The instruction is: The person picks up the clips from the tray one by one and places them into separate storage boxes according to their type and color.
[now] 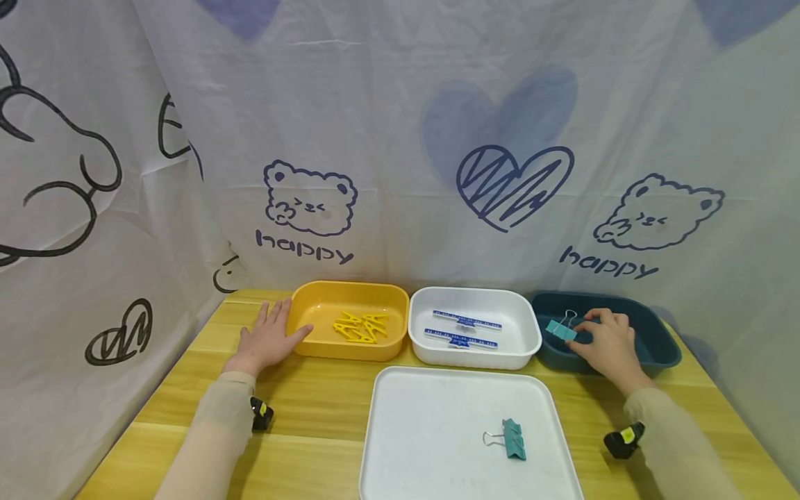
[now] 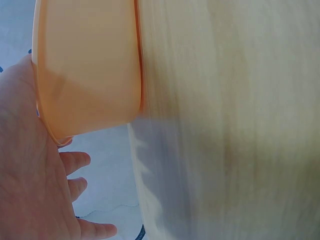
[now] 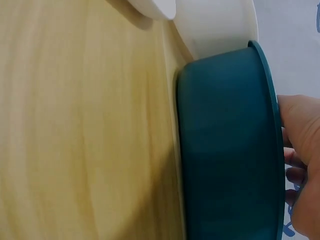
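In the head view my right hand [image 1: 609, 344] reaches over the dark teal bin [image 1: 656, 347], thumb and fingertips pinching the end of a turquoise binder clip [image 1: 561, 330]. The bin wall hides that clip in the right wrist view. Another binder clip [image 1: 514, 439] lies on the white tray [image 1: 425, 430], one wire handle pointing left. My left hand [image 1: 265, 340] rests with spread fingers at the left end of the yellow bin [image 1: 350, 353], its thumb over the rim. Several yellow clothespins [image 1: 359, 328] lie in this bin.
Between the two coloured bins stands a white bin [image 1: 475, 357] with two long blue-and-white clips [image 1: 462, 340] in it. All three bins line the back of the wooden table [image 1: 312, 417]. Behind them hangs a printed white curtain [image 1: 400, 139].
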A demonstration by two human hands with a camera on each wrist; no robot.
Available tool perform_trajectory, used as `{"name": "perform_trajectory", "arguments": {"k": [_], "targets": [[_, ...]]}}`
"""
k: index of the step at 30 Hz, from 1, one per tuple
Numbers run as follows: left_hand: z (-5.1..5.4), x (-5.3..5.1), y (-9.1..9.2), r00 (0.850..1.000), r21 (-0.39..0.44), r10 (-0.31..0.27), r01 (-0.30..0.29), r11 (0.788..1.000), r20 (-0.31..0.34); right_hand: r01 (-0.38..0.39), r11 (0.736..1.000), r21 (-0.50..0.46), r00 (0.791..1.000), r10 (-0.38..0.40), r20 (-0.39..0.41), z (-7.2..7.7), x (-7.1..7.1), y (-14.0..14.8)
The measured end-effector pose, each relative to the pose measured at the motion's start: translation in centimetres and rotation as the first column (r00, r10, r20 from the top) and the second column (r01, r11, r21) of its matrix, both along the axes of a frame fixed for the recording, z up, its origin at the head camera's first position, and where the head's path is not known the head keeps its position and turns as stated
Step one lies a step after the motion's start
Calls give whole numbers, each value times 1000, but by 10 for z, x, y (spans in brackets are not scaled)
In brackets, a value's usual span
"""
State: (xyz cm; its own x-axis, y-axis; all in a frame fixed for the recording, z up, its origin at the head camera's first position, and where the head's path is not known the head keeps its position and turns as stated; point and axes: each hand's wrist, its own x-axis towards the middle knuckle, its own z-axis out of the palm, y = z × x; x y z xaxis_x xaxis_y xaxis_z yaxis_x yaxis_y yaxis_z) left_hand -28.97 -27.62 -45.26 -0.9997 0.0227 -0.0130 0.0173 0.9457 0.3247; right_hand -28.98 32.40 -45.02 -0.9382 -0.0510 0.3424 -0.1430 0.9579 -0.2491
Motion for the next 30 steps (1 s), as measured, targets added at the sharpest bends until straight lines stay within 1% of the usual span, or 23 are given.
{"name": "perform_trajectory", "arguments": {"k": [6, 13, 21, 30], "targets": [[-1, 0, 0, 1000, 8, 2, -2, 1000, -1, 6, 1000, 10, 997, -7, 73, 2, -12, 4], [0, 0, -1, 1000, 2, 2, -2, 1000, -3, 6, 1000, 23, 988, -9, 157, 4, -22, 4], [-1, 0, 0, 1000, 19, 5, -5, 1000, -4, -6, 999, 47, 980, -3, 201, 2, -29, 4], [1, 0, 0, 1000, 9, 3, -3, 1000, 0, -29, 998, 55, 971, 15, 238, -2, -37, 6]]}}
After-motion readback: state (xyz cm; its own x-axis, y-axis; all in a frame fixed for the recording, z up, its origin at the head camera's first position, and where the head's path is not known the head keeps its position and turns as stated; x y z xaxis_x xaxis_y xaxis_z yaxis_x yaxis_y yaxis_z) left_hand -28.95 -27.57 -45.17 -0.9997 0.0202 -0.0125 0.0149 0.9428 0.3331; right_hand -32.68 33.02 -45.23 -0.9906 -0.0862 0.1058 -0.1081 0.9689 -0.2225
